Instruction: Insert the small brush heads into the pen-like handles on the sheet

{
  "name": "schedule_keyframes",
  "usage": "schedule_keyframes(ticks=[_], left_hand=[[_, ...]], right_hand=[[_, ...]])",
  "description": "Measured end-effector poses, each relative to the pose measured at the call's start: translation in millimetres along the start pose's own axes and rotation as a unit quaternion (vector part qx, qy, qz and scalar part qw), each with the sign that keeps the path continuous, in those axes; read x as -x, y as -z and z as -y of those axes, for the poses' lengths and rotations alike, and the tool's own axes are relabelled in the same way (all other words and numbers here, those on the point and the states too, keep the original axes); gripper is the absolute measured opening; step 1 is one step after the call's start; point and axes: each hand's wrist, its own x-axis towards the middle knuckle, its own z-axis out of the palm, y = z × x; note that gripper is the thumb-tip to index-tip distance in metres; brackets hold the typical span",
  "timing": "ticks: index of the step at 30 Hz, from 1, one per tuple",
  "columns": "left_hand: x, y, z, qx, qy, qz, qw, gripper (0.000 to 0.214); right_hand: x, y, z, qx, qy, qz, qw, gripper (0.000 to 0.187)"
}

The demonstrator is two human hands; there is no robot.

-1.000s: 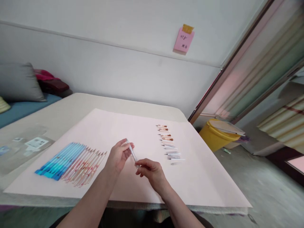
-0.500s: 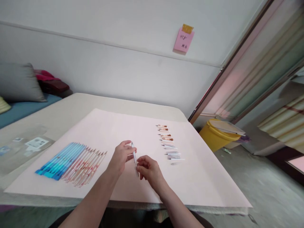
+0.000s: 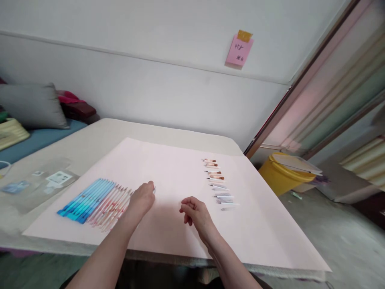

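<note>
My left hand [image 3: 142, 197] is closed on a slim pen [image 3: 154, 190]. Only the pen's tip shows past the fingers; the hand covers the rest. This hand is low over the pink sheet, close to the right end of a row of white-and-red pens [image 3: 116, 204]. Light-to-dark blue pens [image 3: 88, 200] lie packed side by side left of those. My right hand [image 3: 195, 214] is over the middle of the sheet, fingers loosely curled and slightly apart, with nothing visible in them. To its right lies a column of thin pen parts [image 3: 224, 196], some with brown figure tops [image 3: 217, 177].
The pink sheet [image 3: 168, 160] covers most of the cream table [image 3: 104, 130]. Clear plastic bags with labels [image 3: 58, 178] lie at the left. A grey cushion [image 3: 45, 106] rests on a blue seat behind. A yellow bin [image 3: 276, 172] stands on the floor at the right. A pink note [image 3: 240, 51] is taped to the wall.
My left hand has moved left with the pen and turned palm down near the white-and-red pens. My right hand has let go of the pen. The view has shifted slightly.
</note>
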Motion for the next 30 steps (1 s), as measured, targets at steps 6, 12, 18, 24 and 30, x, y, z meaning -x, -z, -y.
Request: schedule_keyframes(ticks=[6, 12, 18, 24, 30], left_hand=[[8.1, 24.6, 18.6, -0.054, 0.046, -0.033, 0.997, 0.027], [-1.1, 19.6, 28.8, -0.07, 0.062, 0.008, 0.996, 0.025], [-6.6, 2.3, 25.8, -0.073, 0.036, 0.025, 0.996, 0.022], [-12.1, -4.3, 26.0, -0.066, 0.026, 0.037, 0.997, 0.024], [-19.1, -7.9, 42.4, -0.088, 0.03, 0.052, 0.994, 0.028]], right_hand=[[-1.3, 15.9, 10.6, -0.021, 0.022, -0.031, 0.999, 0.016], [-5.0, 43.1, 22.2, -0.054, 0.064, -0.097, 0.992, 0.018], [-10.1, 81.1, 32.4, -0.024, 0.097, -0.197, 0.975, 0.027], [-4.2, 132.6, 34.8, 0.116, 0.129, -0.313, 0.934, 0.024], [0.6, 158.8, 25.4, 0.453, 0.016, -0.299, 0.84, 0.019]])
